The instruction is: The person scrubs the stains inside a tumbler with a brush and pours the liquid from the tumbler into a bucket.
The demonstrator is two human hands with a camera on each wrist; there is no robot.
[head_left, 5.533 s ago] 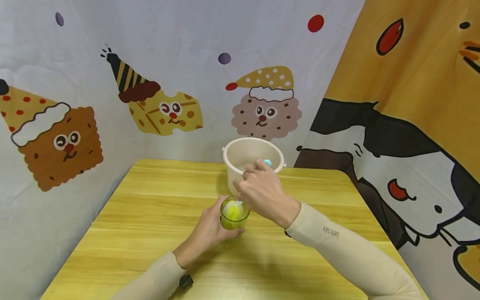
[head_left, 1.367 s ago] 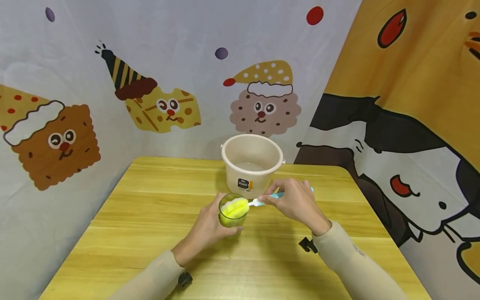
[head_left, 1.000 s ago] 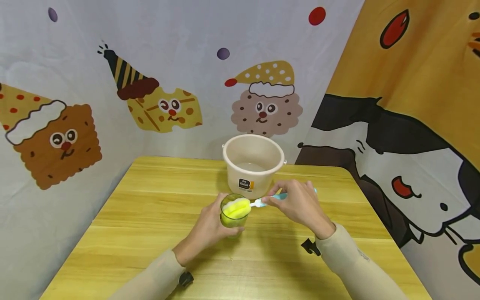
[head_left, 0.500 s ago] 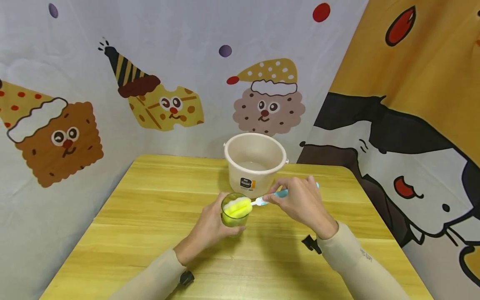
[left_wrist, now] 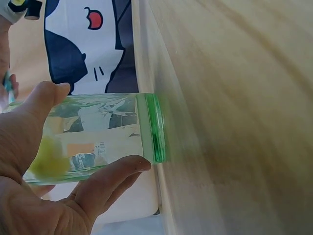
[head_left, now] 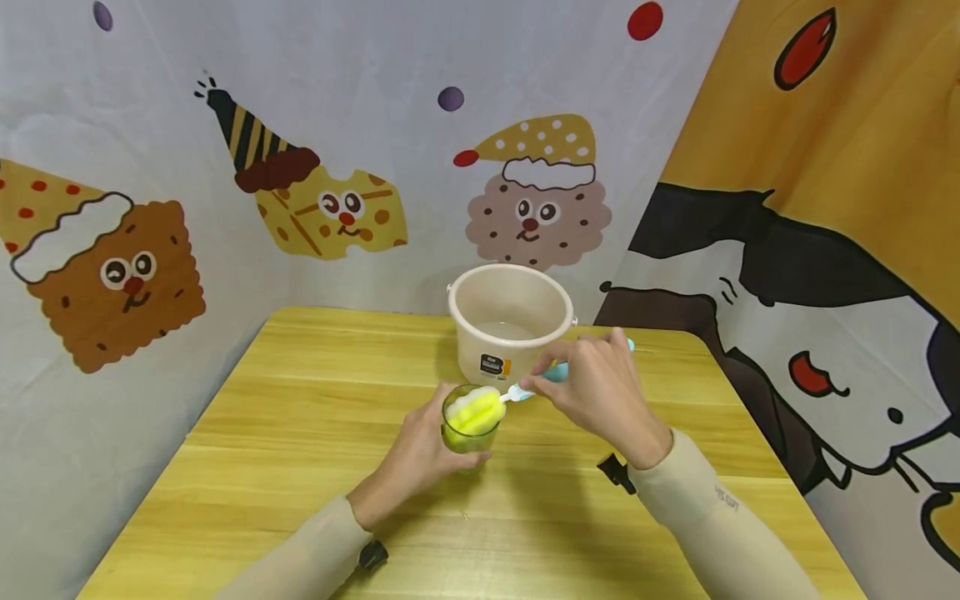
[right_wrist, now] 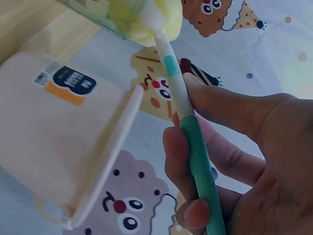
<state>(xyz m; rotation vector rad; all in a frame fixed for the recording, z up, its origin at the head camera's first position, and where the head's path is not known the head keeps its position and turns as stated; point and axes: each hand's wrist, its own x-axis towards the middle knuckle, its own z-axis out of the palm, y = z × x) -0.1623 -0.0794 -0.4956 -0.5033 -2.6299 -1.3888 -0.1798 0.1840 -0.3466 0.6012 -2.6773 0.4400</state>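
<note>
My left hand (head_left: 426,454) grips a green-tinted drinking glass (left_wrist: 105,132), thumb on one side and fingers on the other. The glass stands upright at the middle of the table. My right hand (head_left: 600,387) holds a sponge cup brush (right_wrist: 195,152) by its white and teal handle, fingers curled round it. The brush's yellow and white sponge head (head_left: 476,411) sits in the mouth of the glass, tilted, with its neck leaning out over the right of the rim. Through the glass wall in the left wrist view, the sponge shows as a yellow blur near the top.
A cream bucket (head_left: 480,350) with a label stands just behind the glass, with a little clear liquid visible at its bottom. The wooden table (head_left: 300,400) ends in front of a cartoon-printed curtain (head_left: 360,75) at the back and sides.
Earlier the right hand was higher, over the bucket, with the sponge deep in the glass. It then lowered to the right, tilting the brush; lately it has risen slightly. The left hand stays put.
</note>
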